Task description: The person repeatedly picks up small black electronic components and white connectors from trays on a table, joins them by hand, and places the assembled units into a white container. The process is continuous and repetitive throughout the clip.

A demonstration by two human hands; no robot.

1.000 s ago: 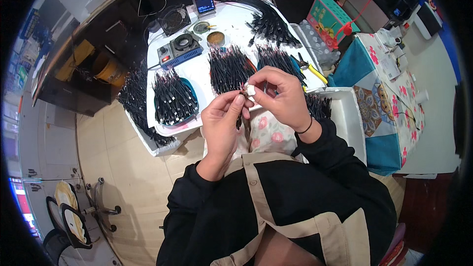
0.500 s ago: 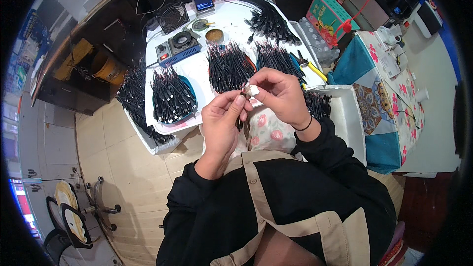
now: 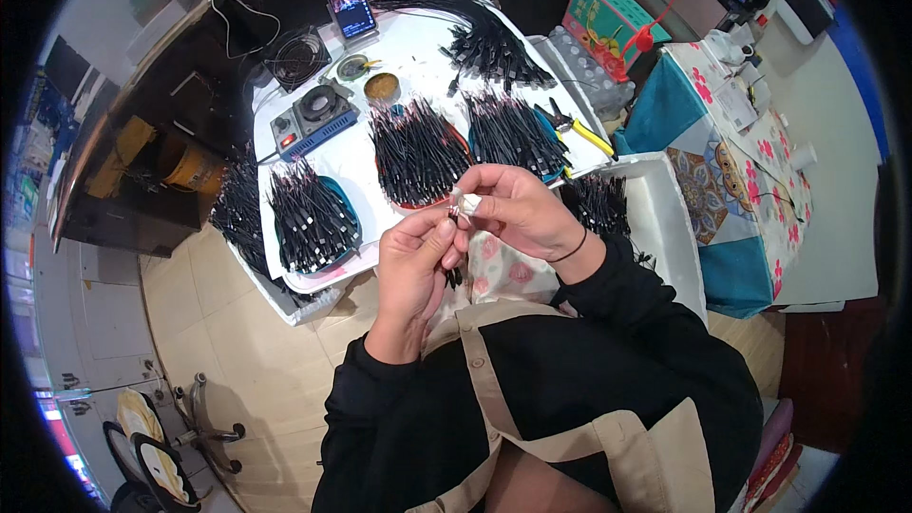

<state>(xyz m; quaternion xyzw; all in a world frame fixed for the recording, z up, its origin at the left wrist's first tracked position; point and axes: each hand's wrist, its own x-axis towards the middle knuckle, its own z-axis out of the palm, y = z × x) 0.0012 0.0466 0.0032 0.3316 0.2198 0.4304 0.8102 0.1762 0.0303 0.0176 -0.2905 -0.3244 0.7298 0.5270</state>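
In front of my lap, both hands meet at fingertip height just off the near edge of the white table (image 3: pixel 332 275). My left hand (image 3: pixel 413 261) is closed, its thumb and forefinger pinching a black cable (image 3: pixel 453 276) whose lower part hangs under the fingers. Thin wire ends show above that pinch. My right hand (image 3: pixel 522 216) is closed too, its thumb and forefinger at the wire ends. A small white piece (image 3: pixel 468 204) shows at the right fingertips; I cannot tell whether it is held or wrapped on a finger.
Bundles of black cables stand in trays at the left (image 3: pixel 312 218), middle (image 3: pixel 418 152) and right (image 3: pixel 513 136). Behind them are a blue heating unit (image 3: pixel 318 119), a round tin (image 3: pixel 382 87), a small fan (image 3: pixel 299 57) and a phone (image 3: pixel 349 5). Yellow-handled pliers (image 3: pixel 589 136) lie near a white foam box (image 3: pixel 679 218).
The view has shifted slightly, so the table sits further left. My hands stay together at the wire ends, with the right fingertips turned a little over them.
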